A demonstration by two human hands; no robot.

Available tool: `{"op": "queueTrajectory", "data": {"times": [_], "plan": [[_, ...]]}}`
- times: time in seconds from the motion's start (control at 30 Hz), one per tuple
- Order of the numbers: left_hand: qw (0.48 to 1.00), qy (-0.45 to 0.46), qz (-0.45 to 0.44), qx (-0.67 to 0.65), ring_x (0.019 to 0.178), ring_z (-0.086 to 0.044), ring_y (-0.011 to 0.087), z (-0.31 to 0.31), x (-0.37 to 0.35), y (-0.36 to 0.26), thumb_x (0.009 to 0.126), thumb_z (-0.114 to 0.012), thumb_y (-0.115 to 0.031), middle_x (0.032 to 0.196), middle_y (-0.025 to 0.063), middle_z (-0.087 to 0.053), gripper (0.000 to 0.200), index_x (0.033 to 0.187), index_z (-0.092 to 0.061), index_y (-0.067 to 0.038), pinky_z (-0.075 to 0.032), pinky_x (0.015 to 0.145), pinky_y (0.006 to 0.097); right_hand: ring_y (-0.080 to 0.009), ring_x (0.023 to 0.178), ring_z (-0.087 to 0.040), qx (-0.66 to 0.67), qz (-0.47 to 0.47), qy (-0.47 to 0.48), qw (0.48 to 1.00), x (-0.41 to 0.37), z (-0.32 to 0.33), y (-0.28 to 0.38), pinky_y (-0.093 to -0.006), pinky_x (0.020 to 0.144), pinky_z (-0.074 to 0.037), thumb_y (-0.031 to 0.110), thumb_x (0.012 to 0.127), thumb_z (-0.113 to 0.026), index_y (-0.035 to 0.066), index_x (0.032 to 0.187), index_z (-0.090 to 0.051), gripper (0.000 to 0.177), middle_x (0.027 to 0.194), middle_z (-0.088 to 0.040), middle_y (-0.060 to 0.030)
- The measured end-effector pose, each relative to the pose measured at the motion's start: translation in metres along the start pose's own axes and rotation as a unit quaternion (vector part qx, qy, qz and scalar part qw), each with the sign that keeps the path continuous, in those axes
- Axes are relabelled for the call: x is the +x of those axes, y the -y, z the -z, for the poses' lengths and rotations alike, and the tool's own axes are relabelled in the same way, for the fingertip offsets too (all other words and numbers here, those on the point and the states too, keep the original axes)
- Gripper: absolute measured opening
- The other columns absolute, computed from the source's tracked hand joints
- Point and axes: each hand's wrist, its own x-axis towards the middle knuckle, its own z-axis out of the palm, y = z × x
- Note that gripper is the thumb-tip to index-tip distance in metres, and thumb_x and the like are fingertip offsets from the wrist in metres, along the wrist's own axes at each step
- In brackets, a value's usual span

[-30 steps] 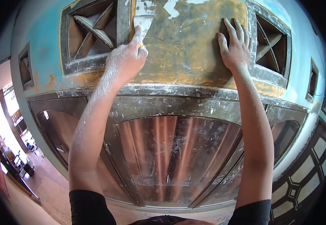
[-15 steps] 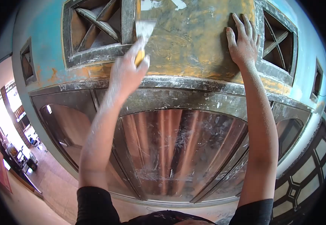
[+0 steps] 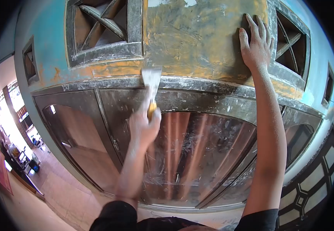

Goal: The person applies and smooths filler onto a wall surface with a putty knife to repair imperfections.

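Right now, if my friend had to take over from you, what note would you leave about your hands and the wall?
Left hand: grip shut on the scraper, blade up against the ledge below the panel.
Right hand: open, flat on the panel beside the right vent.
Done: panel mostly covered in a grey, smeared coat.
Left: probably the orange patches along its lower edge.

We count two hands, the left hand point(image 3: 145, 127) and the right hand point(image 3: 257, 44); one putty knife point(image 3: 151, 82); four cross-braced vents point(image 3: 101, 21), two on the left and two on the right; and three glass panes point(image 3: 190, 154), at left, middle and right.
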Motion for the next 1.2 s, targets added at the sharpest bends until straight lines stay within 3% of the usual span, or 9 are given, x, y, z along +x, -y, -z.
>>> {"op": "queueTrajectory", "data": {"times": [0.17, 0.43, 0.5, 0.7, 0.87, 0.97, 1.07, 1.1, 1.2], "plan": [[1.0, -0.007, 0.021, -0.016, 0.078, -0.066, 0.0153, 0.006, 0.012, -0.009, 0.089, -0.055, -0.005, 0.127, 0.0173, -0.071, 0.065, 0.154, -0.048, -0.005, -0.054, 0.079, 0.0303, -0.0298, 0.154, -0.029, -0.007, 0.006, 0.005, 1.0, -0.001, 0.001, -0.001, -0.0525, 0.126, -0.016, 0.052, 0.105, -0.046, 0.037, 0.157, -0.041, 0.055, 0.166, -0.036, -0.0052], [0.999, 0.034, 0.042, 0.001, 0.084, -0.072, 0.0249, 0.01, 0.037, -0.023, 0.09, -0.06, -0.009, 0.108, 0.0235, -0.072, 0.067, 0.155, -0.046, -0.008, -0.055, 0.081, 0.0353, -0.0298, 0.154, -0.03, 0.008, 0.041, -0.01, 0.999, 0.002, 0.0, -0.006, -0.0502, 0.126, -0.017, 0.052, 0.105, -0.046, 0.035, 0.157, -0.043, 0.055, 0.165, -0.038, -0.0065], [0.999, 0.027, 0.043, 0.008, 0.099, -0.074, 0.0274, 0.005, 0.017, -0.017, 0.088, -0.061, -0.01, 0.124, 0.0246, -0.069, 0.068, 0.154, -0.047, -0.008, -0.055, 0.087, 0.0358, -0.0299, 0.153, -0.031, 0.005, 0.034, -0.016, 0.999, 0.002, -0.001, -0.005, -0.0495, 0.126, -0.017, 0.052, 0.105, -0.045, 0.035, 0.157, -0.042, 0.055, 0.165, -0.038, -0.0067], [0.999, 0.041, 0.016, -0.001, 0.106, -0.073, 0.0326, 0.012, 0.053, -0.023, 0.089, -0.062, -0.011, 0.129, 0.026, -0.067, 0.068, 0.155, -0.046, -0.01, -0.055, 0.091, 0.0379, -0.0299, 0.154, -0.031, -0.017, 0.029, -0.008, 0.999, 0.002, 0.0, -0.004, -0.0487, 0.126, -0.017, 0.053, 0.105, -0.045, 0.034, 0.157, -0.043, 0.056, 0.165, -0.037, -0.0065], [0.999, 0.031, 0.039, 0.004, 0.08, -0.073, 0.0247, 0.006, 0.028, -0.01, 0.091, -0.059, -0.01, 0.099, 0.0183, -0.073, 0.071, 0.16, -0.038, -0.013, -0.057, 0.078, 0.0369, -0.0303, 0.153, -0.031, -0.025, 0.021, -0.009, 0.999, -0.001, -0.001, -0.005, -0.0479, 0.126, -0.018, 0.053, 0.105, -0.045, 0.034, 0.157, -0.043, 0.055, 0.165, -0.037, -0.0069], [0.991, 0.011, 0.129, -0.014, 0.074, -0.071, 0.0225, 0.018, 0.015, 0.004, 0.091, -0.055, -0.003, 0.09, 0.0129, -0.072, 0.085, 0.167, -0.018, -0.016, -0.057, 0.074, 0.0357, -0.0295, 0.156, -0.024, 0.01, 0.017, 0.006, 1.0, 0.001, -0.002, -0.008, -0.0586, 0.126, -0.014, 0.057, 0.104, -0.043, 0.039, 0.157, -0.039, 0.056, 0.167, -0.033, -0.003], [0.998, -0.034, 0.044, 0.023, 0.081, -0.073, 0.0251, 0.038, 0.026, 0.019, 0.091, -0.052, 0.003, 0.09, 0.0131, -0.072, 0.086, 0.167, -0.015, -0.015, -0.058, 0.079, 0.0364, -0.0299, 0.156, -0.024, 0.016, 0.015, 0.005, 1.0, 0.0, -0.002, -0.007, -0.0592, 0.126, -0.015, 0.057, 0.104, -0.044, 0.039, 0.157, -0.039, 0.056, 0.167, -0.033, -0.0029], [0.997, -0.029, 0.039, 0.057, 0.09, -0.073, 0.0384, 0.048, 0.034, 0.019, 0.093, -0.06, -0.01, 0.103, 0.0199, -0.074, 0.079, 0.164, -0.024, -0.01, -0.057, 0.082, 0.0474, -0.0299, 0.156, -0.024, 0.019, 0.014, 0.007, 1.0, 0.0, -0.001, -0.006, -0.0594, 0.126, -0.015, 0.057, 0.104, -0.044, 0.038, 0.157, -0.04, 0.056, 0.167, -0.033, -0.0032], [0.984, -0.032, -0.039, 0.168, 0.1, -0.071, 0.0412, 0.073, 0.051, 0.031, 0.097, -0.062, -0.016, 0.113, 0.0213, -0.072, 0.065, 0.158, -0.041, -0.023, -0.056, 0.088, 0.0482, -0.0299, 0.156, -0.024, 0.022, 0.015, 0.012, 1.0, 0.001, -0.001, -0.008, -0.0594, 0.125, -0.015, 0.056, 0.104, -0.044, 0.038, 0.157, -0.04, 0.056, 0.167, -0.033, -0.0041]]}}
